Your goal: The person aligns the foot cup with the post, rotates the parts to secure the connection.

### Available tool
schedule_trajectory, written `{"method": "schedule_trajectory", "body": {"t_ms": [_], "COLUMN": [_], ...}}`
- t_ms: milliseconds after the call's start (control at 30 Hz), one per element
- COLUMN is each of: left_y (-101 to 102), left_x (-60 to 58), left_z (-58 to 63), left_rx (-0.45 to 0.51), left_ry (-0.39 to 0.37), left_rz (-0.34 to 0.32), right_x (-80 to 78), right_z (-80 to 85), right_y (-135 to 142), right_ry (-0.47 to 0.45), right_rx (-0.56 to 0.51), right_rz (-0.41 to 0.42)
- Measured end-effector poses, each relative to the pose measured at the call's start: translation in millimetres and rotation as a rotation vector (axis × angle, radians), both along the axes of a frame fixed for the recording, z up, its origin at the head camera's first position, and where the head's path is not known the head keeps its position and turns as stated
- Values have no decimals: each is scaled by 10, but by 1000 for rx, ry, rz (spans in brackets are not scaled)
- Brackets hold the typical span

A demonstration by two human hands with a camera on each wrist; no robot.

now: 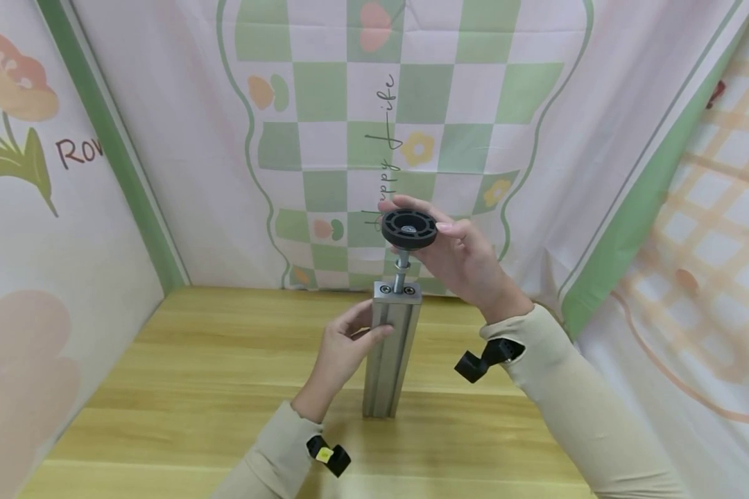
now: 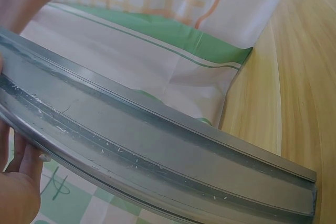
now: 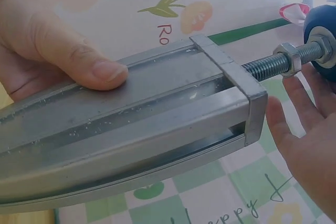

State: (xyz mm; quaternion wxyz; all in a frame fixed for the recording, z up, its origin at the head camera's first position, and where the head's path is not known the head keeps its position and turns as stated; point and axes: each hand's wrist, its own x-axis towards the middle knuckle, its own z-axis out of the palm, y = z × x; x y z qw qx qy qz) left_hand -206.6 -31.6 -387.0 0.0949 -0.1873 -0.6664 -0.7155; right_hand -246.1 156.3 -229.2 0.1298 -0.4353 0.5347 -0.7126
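Observation:
An aluminium profile (image 1: 387, 360) stands upright on the wooden table, with shavings along its grooves. My left hand (image 1: 349, 339) grips it near the top, thumb on the near face. A metal end plate (image 1: 397, 292) with two screws caps the profile. Out of the plate rises a threaded rod (image 3: 268, 68) carrying a hex nut (image 3: 288, 60). On top of the rod sits a round black levelling foot (image 1: 409, 229). My right hand (image 1: 458, 260) holds this foot by its rim, thumb on the right edge and fingers round the back.
Under the profile lies the wooden table (image 1: 225, 374). A checked green and white cloth (image 1: 374, 90) hangs behind it, and printed cloths (image 1: 37, 277) enclose the left and right sides. Each sleeve carries a black wrist mount (image 1: 489, 359).

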Motion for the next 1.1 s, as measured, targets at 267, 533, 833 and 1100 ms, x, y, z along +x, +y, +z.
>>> {"method": "schedule_trajectory", "body": {"t_ms": [267,533,833,1100], "left_y": [-2,-4,-6,-6], "left_x": [16,23,13,2], "left_z": [5,3,7,1], "left_rx": [3,1,16,21], "left_ry": [-11,-10,-9,1], "left_rz": [-1,-1,-6,-13], "right_x": [1,26,50,119], "right_z": [-6,-15,23,63], "right_y": [2,-24,-23,-21], "right_ry": [38,8,2,112], "right_rx": [2,-28,-15,128], "right_rz": [-30,-129,-194,-342]}}
